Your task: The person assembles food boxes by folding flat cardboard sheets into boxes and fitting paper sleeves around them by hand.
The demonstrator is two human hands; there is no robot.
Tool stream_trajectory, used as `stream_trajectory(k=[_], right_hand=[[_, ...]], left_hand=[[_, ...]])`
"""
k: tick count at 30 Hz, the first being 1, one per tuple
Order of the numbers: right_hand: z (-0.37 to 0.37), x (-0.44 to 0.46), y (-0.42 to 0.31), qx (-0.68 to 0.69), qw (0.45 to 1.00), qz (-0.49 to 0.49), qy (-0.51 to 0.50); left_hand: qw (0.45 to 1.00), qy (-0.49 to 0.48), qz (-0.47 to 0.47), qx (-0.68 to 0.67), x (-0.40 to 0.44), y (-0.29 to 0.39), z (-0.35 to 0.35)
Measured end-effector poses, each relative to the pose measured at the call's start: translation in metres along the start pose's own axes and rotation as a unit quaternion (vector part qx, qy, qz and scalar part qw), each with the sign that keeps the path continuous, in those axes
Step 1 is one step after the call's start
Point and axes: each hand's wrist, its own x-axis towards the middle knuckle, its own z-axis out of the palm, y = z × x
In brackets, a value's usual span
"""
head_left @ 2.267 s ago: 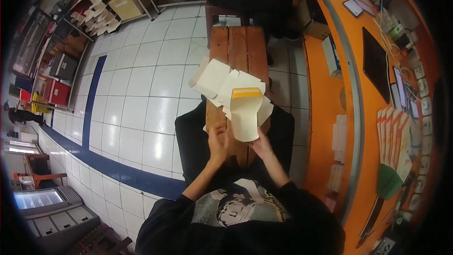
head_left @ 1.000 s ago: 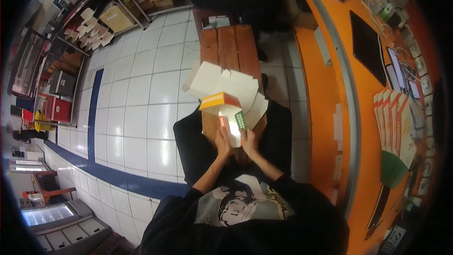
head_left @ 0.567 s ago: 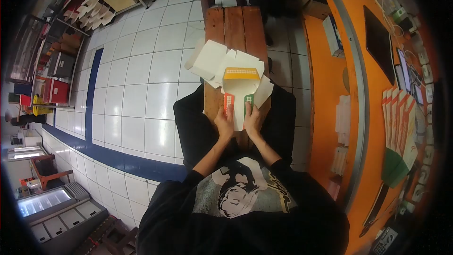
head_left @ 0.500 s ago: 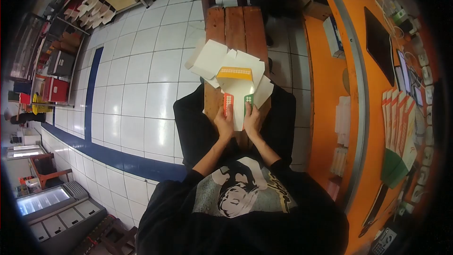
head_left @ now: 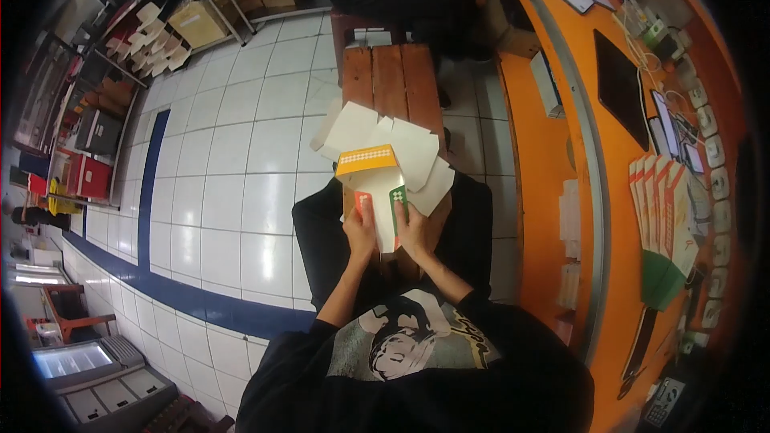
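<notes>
A partly folded paper food box (head_left: 369, 180) is between my two hands, above a wooden bench (head_left: 389, 80). Its raised far wall is yellow with a band of white dots; the inside is white. My left hand (head_left: 360, 231) grips the red side flap, thumb on top. On the other side my right hand (head_left: 414, 234) holds the green flap in the same way. Under and beyond the box, several flat white carton blanks (head_left: 411, 144) lie loosely overlapped on the bench. The undersides of the box and my fingers beneath it are hidden.
Another person (head_left: 393, 2) sits beyond the bench's far end, a carton in hand. On the right runs an orange counter (head_left: 597, 216) with stacked printed cartons (head_left: 658, 200), a dark tablet-like panel (head_left: 619, 88) and phones. Shelving with a red box (head_left: 90, 175) stands left.
The view has tilted up, bringing the other person's carton into sight. Both my hands keep their hold on the box, whose yellow wall now leans slightly differently.
</notes>
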Motion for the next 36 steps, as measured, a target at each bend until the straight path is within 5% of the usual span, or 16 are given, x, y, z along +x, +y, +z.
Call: stream_trajectory(k=[4, 14, 36], right_hand=[[0.002, 0.002, 0.003, -0.035, 0.996, 0.079, -0.031], [0.001, -0.024, 0.051, -0.018, 1.000, 0.002, 0.016], [0.006, -0.027, 0.057, -0.023, 1.000, 0.010, 0.003]], left_hand=[[0.997, -0.033, 0.041, 0.052, 0.010, -0.024, -0.008], [0.983, -0.176, -0.041, 0.023, -0.006, -0.064, -0.009], [0.993, -0.110, -0.003, 0.032, -0.011, -0.046, 0.000]])
